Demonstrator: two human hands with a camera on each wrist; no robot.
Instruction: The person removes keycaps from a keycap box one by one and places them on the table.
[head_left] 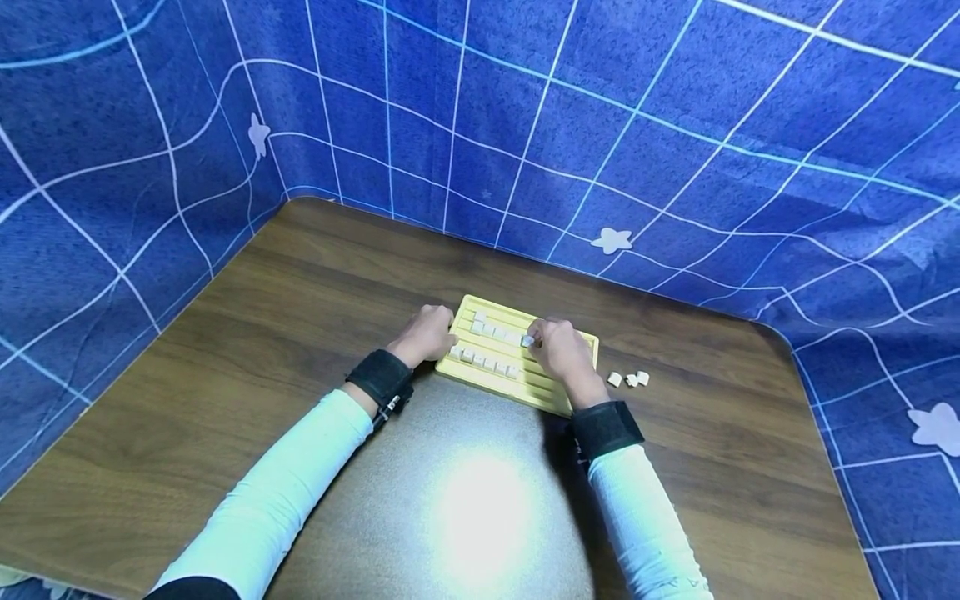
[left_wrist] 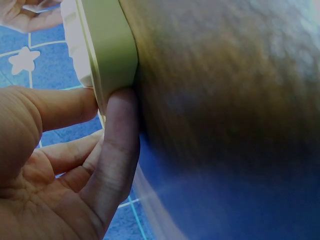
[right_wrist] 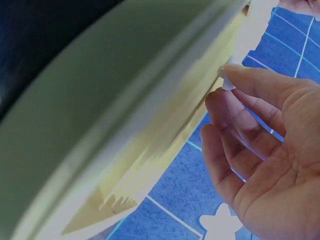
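While the left hand (head_left: 427,335) pinches the left end of a yellow tray (head_left: 495,385) on a wooden tabletop (head_left: 720,425), thumb over the rim and a finger against the outer wall, the right hand (head_left: 562,352) works over the other side. The hold on the left probably keeps the tray from sliding. Inside, a near row of white pieces (head_left: 489,364) begins at the left end and stops partway along; a far row of pieces (head_left: 488,330) lies beyond it, the ridged channels apparently keeping both in line. At that far row's right end, the right hand's thumb and forefinger are clamped on one small piece (right_wrist: 228,85), a tip grip that seems suited to something so small; whether it touches the tray, one cannot tell. Right of the tray, loose pieces (head_left: 614,379) lie on the tabletop, seemingly within easy reach of the right hand.
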